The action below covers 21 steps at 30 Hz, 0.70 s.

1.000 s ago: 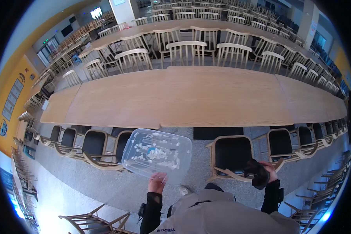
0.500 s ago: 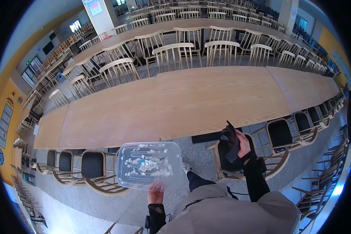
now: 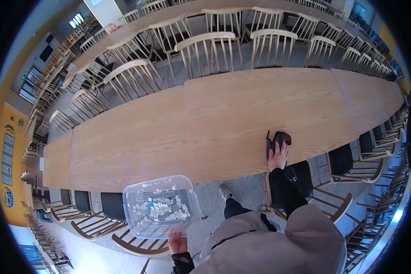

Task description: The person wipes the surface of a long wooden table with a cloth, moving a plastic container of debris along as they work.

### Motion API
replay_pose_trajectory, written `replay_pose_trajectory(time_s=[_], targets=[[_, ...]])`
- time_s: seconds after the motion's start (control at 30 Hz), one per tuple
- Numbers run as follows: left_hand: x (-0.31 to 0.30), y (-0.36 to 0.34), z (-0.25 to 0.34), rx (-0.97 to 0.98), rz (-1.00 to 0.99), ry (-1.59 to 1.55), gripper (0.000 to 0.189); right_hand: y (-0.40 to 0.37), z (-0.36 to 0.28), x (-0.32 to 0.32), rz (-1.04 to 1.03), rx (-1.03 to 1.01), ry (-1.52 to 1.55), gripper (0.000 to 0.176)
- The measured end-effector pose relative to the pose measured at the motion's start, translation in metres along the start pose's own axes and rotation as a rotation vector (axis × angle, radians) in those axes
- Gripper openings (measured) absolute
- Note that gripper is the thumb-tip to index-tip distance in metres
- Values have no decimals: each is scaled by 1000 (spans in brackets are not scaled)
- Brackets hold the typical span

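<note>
My left hand (image 3: 177, 239) grips the near edge of a clear plastic box (image 3: 192, 201), which is tilted and held out past the table's near edge. White scraps (image 3: 160, 208) lie in the box, with a small blue spot among them. Farther right, my right hand (image 3: 277, 156) is on a dark brown and black object (image 3: 282, 137) that rests on the wooden table. A thin prong sticks up from this object, whose kind I cannot make out. The fingers lie over its near side and hide part of it.
The long wooden table (image 3: 137, 132) spans the view ahead. Chairs with black seats stand along its near side, including one chair (image 3: 301, 176) under my right arm. More pale wooden chairs (image 3: 205, 45) line the far side, with another long table behind them.
My right hand has moved forward from over a chair, bringing the dark object onto the table. The box in my left hand has shifted left and down in view as the camera moved.
</note>
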<state>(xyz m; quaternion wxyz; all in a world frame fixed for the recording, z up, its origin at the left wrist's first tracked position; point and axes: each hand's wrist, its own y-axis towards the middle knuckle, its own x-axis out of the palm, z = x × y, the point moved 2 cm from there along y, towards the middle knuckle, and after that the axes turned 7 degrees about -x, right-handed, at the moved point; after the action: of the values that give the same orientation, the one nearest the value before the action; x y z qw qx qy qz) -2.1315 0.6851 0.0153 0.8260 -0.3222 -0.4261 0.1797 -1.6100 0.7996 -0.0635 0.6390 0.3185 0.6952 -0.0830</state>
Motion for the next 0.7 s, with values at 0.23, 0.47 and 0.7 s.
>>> replay_pose_trajectory(time_s=[0.23, 0.47, 0.7], targets=[[48, 7, 8, 32, 55, -144, 23, -18, -187, -12, -269, -635, 261, 49], [57, 13, 9, 55, 23, -137, 26, -66, -306, 17, -319, -1070, 574, 43], [52, 30, 15, 34, -310, -106, 21, -63, -236, 2, -275, -930, 528, 36]])
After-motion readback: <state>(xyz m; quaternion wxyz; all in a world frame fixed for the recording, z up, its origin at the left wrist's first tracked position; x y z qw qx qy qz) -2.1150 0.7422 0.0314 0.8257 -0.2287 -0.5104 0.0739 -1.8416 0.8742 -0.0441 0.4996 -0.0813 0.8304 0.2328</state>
